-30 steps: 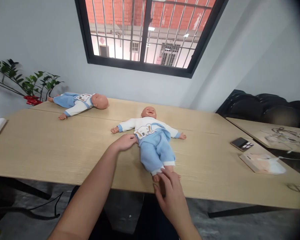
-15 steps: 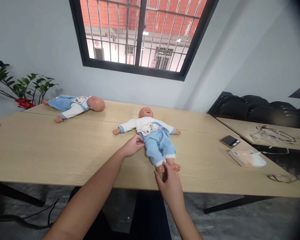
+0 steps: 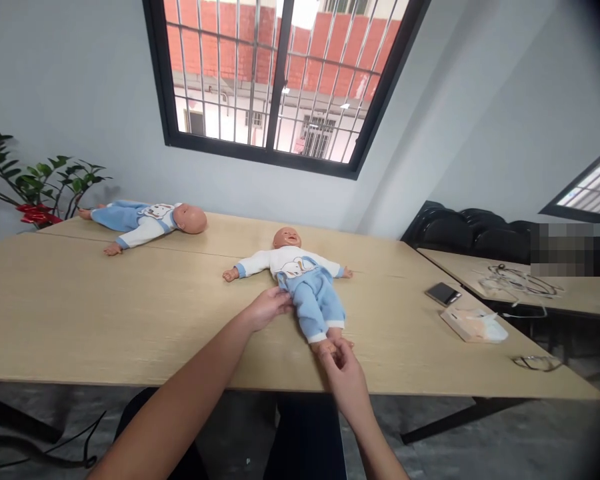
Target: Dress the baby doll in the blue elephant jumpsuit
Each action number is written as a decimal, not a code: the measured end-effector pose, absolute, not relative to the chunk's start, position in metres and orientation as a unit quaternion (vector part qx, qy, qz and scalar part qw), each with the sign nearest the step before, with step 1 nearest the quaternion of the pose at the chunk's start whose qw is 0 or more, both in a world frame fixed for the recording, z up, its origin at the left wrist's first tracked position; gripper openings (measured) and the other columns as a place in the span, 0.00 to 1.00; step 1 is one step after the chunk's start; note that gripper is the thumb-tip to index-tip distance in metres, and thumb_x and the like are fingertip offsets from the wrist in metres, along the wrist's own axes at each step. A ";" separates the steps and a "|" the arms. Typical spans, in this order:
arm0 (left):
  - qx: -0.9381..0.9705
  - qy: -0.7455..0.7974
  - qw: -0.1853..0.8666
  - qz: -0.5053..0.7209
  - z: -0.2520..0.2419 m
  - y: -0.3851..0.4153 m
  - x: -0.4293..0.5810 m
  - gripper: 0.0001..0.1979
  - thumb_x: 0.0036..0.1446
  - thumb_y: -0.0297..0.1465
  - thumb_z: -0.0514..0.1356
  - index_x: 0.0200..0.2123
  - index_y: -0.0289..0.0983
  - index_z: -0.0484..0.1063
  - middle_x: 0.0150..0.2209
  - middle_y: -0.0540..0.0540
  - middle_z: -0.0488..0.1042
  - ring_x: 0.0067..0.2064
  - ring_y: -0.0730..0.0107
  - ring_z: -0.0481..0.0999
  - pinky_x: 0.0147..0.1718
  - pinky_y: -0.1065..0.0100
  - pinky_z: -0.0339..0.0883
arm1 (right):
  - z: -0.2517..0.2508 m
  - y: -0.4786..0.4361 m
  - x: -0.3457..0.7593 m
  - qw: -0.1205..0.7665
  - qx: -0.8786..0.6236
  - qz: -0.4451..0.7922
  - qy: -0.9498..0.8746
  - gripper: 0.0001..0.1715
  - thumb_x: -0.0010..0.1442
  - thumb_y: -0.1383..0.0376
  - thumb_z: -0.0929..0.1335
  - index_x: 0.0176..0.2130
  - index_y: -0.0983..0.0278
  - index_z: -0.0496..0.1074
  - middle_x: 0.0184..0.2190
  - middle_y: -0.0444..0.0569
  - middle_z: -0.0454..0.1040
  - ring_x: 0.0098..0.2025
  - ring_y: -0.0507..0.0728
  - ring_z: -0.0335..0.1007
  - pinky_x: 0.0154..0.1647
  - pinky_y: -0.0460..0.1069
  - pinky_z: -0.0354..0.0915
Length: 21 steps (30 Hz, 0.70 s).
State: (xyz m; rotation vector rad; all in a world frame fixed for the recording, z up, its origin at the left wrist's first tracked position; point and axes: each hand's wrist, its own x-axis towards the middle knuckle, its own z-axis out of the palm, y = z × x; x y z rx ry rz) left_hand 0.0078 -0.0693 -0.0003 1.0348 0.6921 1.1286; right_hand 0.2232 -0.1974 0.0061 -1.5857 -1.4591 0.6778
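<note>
A baby doll [image 3: 287, 238] in a white top lies on its back on the table, arms spread and feet towards me. Its light blue trousers [image 3: 312, 303] are on its legs, the bare feet sticking out of the white cuffs. My left hand [image 3: 269, 308] is at the doll's hip on the left, fingers closed on the side of the trousers; the fingertips are partly hidden. At the table's near edge, my right hand [image 3: 346, 375] pinches the doll's foot [image 3: 326, 346] between thumb and fingers.
A second, similarly dressed baby doll [image 3: 191, 218] lies at the back left, beside a potted plant [image 3: 43, 180]. On the right are a phone [image 3: 443, 293], a tissue pack [image 3: 473, 325], glasses [image 3: 536, 363] and tangled cables [image 3: 523, 280] on another table. Black chairs [image 3: 447, 227] stand behind.
My right hand has closed its fingers round the doll's foot. My left hand has moved slightly along the trouser side. The camera view has shifted a little to the right and up.
</note>
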 end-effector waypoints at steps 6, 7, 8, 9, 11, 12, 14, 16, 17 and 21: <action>0.440 0.279 0.680 0.516 0.005 -0.066 0.014 0.29 0.52 0.40 0.74 0.53 0.38 0.70 0.47 0.42 0.79 0.44 0.66 0.80 0.47 0.62 0.74 | 0.001 -0.199 0.206 0.378 -0.654 0.151 -0.638 0.26 0.58 0.44 0.67 0.45 0.59 0.75 0.43 0.57 0.82 0.45 0.70 0.80 0.44 0.60 0.74; 0.436 0.275 0.690 0.507 0.005 -0.065 0.015 0.28 0.51 0.40 0.74 0.51 0.38 0.70 0.45 0.42 0.79 0.42 0.66 0.80 0.46 0.62 0.74 | 0.001 -0.198 0.203 0.363 -0.656 0.134 -0.648 0.27 0.59 0.45 0.67 0.48 0.60 0.75 0.46 0.58 0.82 0.48 0.70 0.80 0.46 0.60 0.73; 0.435 0.274 0.697 0.499 0.004 -0.064 0.015 0.27 0.51 0.40 0.74 0.50 0.37 0.70 0.43 0.42 0.79 0.41 0.66 0.80 0.45 0.62 0.74 | 0.001 -0.198 0.200 0.346 -0.660 0.122 -0.656 0.28 0.61 0.46 0.66 0.51 0.61 0.75 0.48 0.59 0.81 0.51 0.71 0.79 0.49 0.60 0.72; 0.437 0.274 0.700 0.494 0.004 -0.063 0.015 0.26 0.51 0.39 0.74 0.49 0.36 0.71 0.41 0.42 0.79 0.40 0.67 0.80 0.44 0.62 0.73 | 0.001 -0.198 0.197 0.327 -0.666 0.115 -0.661 0.30 0.63 0.47 0.66 0.54 0.63 0.75 0.51 0.61 0.80 0.53 0.71 0.78 0.52 0.60 0.71; 0.444 0.275 0.699 0.489 0.003 -0.062 0.015 0.25 0.50 0.37 0.74 0.48 0.35 0.72 0.39 0.43 0.79 0.36 0.69 0.78 0.40 0.65 0.71 | 0.003 -0.198 0.194 0.294 -0.682 0.113 -0.660 0.32 0.66 0.50 0.63 0.60 0.66 0.73 0.55 0.62 0.78 0.55 0.71 0.76 0.54 0.60 0.68; 0.447 0.274 0.695 0.491 0.003 -0.061 0.014 0.26 0.49 0.35 0.74 0.49 0.36 0.72 0.40 0.44 0.79 0.36 0.70 0.77 0.38 0.67 0.70 | 0.003 -0.198 0.193 0.281 -0.690 0.118 -0.657 0.32 0.67 0.51 0.61 0.61 0.66 0.72 0.56 0.62 0.78 0.55 0.71 0.76 0.54 0.59 0.68; 0.454 0.272 0.682 0.504 0.003 -0.061 0.013 0.30 0.46 0.31 0.76 0.52 0.37 0.71 0.42 0.45 0.79 0.37 0.72 0.76 0.37 0.70 0.66 | 0.005 -0.199 0.193 0.269 -0.699 0.131 -0.650 0.32 0.67 0.52 0.60 0.61 0.65 0.73 0.55 0.61 0.79 0.54 0.71 0.77 0.52 0.59 0.68; 0.456 0.273 0.668 0.520 0.003 -0.062 0.011 0.32 0.45 0.30 0.76 0.53 0.37 0.71 0.42 0.46 0.78 0.36 0.74 0.73 0.33 0.72 0.62 | 0.005 -0.201 0.195 0.279 -0.702 0.145 -0.640 0.32 0.66 0.52 0.61 0.61 0.64 0.73 0.53 0.60 0.80 0.53 0.70 0.77 0.51 0.58 0.68; 0.455 0.275 0.665 0.525 0.004 -0.062 0.009 0.32 0.45 0.30 0.75 0.53 0.37 0.71 0.41 0.48 0.77 0.34 0.76 0.71 0.31 0.73 0.59 | 0.005 -0.202 0.197 0.291 -0.701 0.154 -0.633 0.33 0.65 0.52 0.61 0.61 0.64 0.73 0.52 0.60 0.80 0.52 0.70 0.77 0.50 0.58 0.68; 0.446 0.271 0.672 0.526 0.006 -0.062 0.000 0.26 0.46 0.32 0.73 0.49 0.38 0.71 0.35 0.53 0.71 0.27 0.81 0.60 0.25 0.73 0.47 | 0.000 -0.200 0.206 0.360 -0.684 0.236 -0.589 0.37 0.62 0.46 0.61 0.60 0.65 0.74 0.51 0.60 0.80 0.52 0.69 0.77 0.51 0.58 0.69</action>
